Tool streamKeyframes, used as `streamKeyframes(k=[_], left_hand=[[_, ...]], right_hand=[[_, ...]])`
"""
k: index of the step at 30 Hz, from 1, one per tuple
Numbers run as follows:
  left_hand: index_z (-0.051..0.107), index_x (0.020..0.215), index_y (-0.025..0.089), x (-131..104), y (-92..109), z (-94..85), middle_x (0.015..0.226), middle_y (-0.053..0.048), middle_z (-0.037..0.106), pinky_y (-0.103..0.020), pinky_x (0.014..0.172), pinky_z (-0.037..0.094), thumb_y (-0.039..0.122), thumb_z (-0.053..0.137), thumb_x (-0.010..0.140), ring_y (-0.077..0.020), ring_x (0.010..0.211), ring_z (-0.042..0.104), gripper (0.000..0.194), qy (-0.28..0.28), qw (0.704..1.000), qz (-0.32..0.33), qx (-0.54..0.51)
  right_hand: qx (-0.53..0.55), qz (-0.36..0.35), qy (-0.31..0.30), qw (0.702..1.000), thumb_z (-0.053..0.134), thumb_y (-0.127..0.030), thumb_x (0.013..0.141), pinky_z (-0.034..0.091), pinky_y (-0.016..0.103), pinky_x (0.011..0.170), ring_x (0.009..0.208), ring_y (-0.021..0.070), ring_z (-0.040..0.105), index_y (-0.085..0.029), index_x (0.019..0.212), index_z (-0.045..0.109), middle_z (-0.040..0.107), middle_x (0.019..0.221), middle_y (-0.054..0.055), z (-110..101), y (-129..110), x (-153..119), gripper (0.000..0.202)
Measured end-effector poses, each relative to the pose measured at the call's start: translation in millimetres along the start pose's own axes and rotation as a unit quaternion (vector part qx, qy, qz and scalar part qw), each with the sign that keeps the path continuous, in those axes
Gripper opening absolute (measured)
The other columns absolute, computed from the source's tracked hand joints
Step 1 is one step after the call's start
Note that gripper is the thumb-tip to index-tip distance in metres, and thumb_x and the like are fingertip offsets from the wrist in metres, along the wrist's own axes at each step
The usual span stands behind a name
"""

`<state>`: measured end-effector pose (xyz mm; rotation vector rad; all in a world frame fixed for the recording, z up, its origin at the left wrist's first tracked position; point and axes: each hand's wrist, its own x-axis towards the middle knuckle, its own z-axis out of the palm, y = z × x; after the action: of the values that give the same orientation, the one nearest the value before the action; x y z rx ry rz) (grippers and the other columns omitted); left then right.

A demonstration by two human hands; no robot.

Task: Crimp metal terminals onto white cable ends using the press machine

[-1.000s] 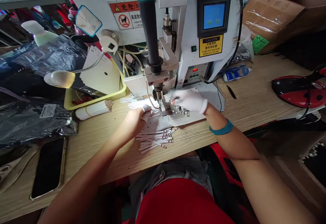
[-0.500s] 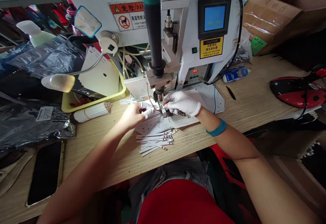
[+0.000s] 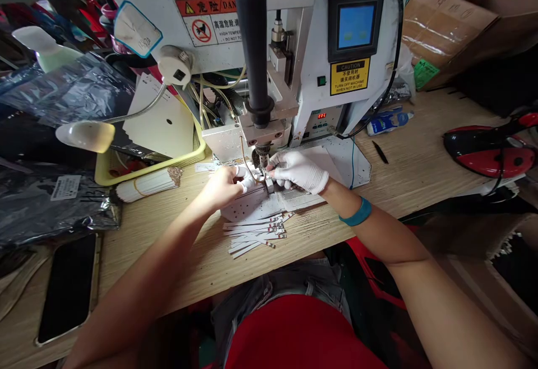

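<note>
My left hand (image 3: 229, 186), with white covers on its fingertips, is pinched closed at the left of the machine's soldering head (image 3: 263, 156); what it holds is too small to make out. On the other side, my right hand (image 3: 299, 172) in a white glove has its fingers closed close to the tip, over a small metal block (image 3: 269, 185). Whatever lies between those fingers is hidden. In front of both hands, several white strips with small red and metallic ends (image 3: 252, 236) lie in a loose pile on the wooden table (image 3: 197, 262).
A bundle of white strips (image 3: 147, 185) lies by a yellow basket (image 3: 151, 174). A phone (image 3: 67, 285) is at the left, near a lamp (image 3: 86, 135). To the right are a blue packet (image 3: 389, 121), a black tweezer-like tool (image 3: 380, 152) and a red-black object (image 3: 490, 150).
The view has shifted slightly. My left hand's fingertips are a little nearer the machine's tip. The red number display has changed. My right hand stays almost in place.
</note>
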<state>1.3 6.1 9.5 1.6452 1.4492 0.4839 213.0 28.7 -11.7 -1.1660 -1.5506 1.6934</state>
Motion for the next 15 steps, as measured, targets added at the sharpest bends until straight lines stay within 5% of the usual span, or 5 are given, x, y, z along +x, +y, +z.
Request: streamKeyframes(k=[15], left_hand=[[0.055,0.056,0.016,-1.6,8.0,-1.7,0.047,0.004,0.043,-0.022,0.044,0.026,0.021,0.051,0.057,-0.0092,0.047,0.036,0.007,-0.027,0.998,-0.048,0.010]], right_hand=[[0.029,0.027,0.000,0.999,0.066,-0.019,0.077,0.038,0.015,0.031,0.044,0.0055,0.049,-0.015,0.080,0.056,0.058,0.065,0.000,1.4,-7.4,-3.8,0.011]])
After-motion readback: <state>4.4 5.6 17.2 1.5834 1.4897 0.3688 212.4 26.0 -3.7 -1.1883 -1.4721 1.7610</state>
